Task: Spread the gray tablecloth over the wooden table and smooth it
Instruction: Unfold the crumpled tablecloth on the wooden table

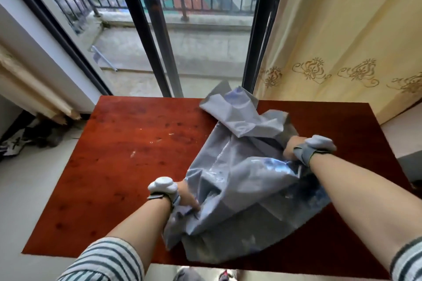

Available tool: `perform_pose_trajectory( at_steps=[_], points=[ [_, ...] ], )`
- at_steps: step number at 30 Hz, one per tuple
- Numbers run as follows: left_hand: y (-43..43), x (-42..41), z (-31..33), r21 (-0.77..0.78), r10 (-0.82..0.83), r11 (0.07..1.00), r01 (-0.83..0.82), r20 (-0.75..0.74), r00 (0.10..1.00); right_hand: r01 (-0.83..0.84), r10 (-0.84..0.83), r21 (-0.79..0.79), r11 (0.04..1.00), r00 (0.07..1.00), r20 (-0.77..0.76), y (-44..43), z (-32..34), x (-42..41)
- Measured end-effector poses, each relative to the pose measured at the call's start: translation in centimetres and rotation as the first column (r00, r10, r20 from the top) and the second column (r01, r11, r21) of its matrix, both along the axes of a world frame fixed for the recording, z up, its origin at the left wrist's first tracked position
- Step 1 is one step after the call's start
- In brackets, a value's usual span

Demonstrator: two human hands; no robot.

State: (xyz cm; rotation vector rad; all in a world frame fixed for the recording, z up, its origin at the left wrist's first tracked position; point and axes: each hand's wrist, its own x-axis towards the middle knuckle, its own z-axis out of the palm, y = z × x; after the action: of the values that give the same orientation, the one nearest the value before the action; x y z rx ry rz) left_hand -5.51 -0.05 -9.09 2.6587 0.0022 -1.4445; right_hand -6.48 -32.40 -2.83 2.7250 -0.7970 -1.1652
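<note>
Lying bunched on the right half of the wooden table (127,143), the gray tablecloth (239,180) sits between the two hands and is gripped by both. The left hand (186,198) is clenched on a gathered fold at the cloth's near-left edge, fingers closed into the fabric. The right hand (292,149) is closed on a fold at the cloth's right side, slightly farther from the body than the left; its fingertips are buried in the fabric.

Cloth: thin, sheet-like, with a faint sheen that reads bluish where light hits the creases. Heavily crumpled, sharp angular folds. A raised flap stands up toward the far edge of the table, near the window frame (157,36). The near portion lies flatter and reaches almost to the table's near edge. The left half of the tabletop is uncovered.

Table: rectangular, flat, reddish-brown surface with dark knots or spots and a few pale scuffs.

Each wrist carries a pale, rounded device on a strap: left wrist device (163,186), right wrist device (319,142). Forearms bare; striped sleeves (107,260) pushed up toward the elbows.

Behind the table: dark-framed glass, balcony railing beyond. To the right hangs a cream curtain (338,36) with gold embroidered motifs.
</note>
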Motion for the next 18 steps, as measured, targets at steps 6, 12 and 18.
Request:
perform_pose_trajectory(
  at_steps=[6,12,18],
  points=[
    [-0.7,0.9,-1.8,-0.211,0.34,0.934,-0.288,0.277,0.899,-0.065,0.241,-0.307,0.949,0.777,0.581,0.6,-0.8,1.5],
    [-0.9,0.7,-3.4,-0.432,0.579,0.749,-0.502,0.058,0.813,-0.424,0.313,-0.022,0.905,0.632,0.709,6.6,-3.3,4.1],
    [-0.4,0.9,-2.4,-0.567,0.743,0.453,-0.688,-0.187,0.643,-0.349,0.22,0.258,0.901,0.88,0.422,5.9,-7.3,2.5]
  ],
)
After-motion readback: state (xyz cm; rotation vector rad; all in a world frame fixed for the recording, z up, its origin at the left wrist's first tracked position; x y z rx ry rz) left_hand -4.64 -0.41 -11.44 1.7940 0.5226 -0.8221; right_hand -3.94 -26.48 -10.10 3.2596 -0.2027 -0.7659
